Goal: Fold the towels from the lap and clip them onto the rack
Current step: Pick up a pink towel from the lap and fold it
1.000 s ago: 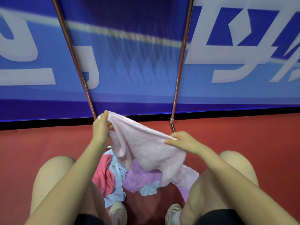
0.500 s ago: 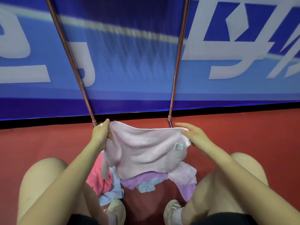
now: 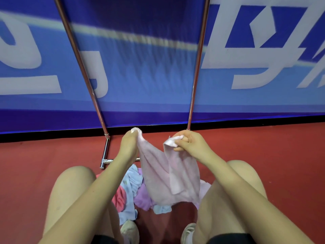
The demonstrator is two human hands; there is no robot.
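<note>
A pale pink towel point(image 3: 158, 175) hangs between my hands above my knees. My left hand point(image 3: 129, 144) pinches its upper left corner, and my right hand point(image 3: 189, 142) grips the other upper corner, bunched in the fingers. The cloth sags in a loose fold between them. Below it, between my legs, lies a heap of towels point(image 3: 131, 187) in light blue, purple and deep pink. The rack point(image 3: 195, 81) rises in front of me as two slanted metal poles, with its chrome foot point(image 3: 105, 155) on the floor.
A blue banner point(image 3: 149, 71) with large white characters stands right behind the rack. The floor point(image 3: 263, 141) is red. My bare knees flank the heap, and my shoes point(image 3: 129, 231) sit at the bottom edge.
My hands have come closer together, so the stretched pink towel now sags in a fold. My right hand has closed round its corner.
</note>
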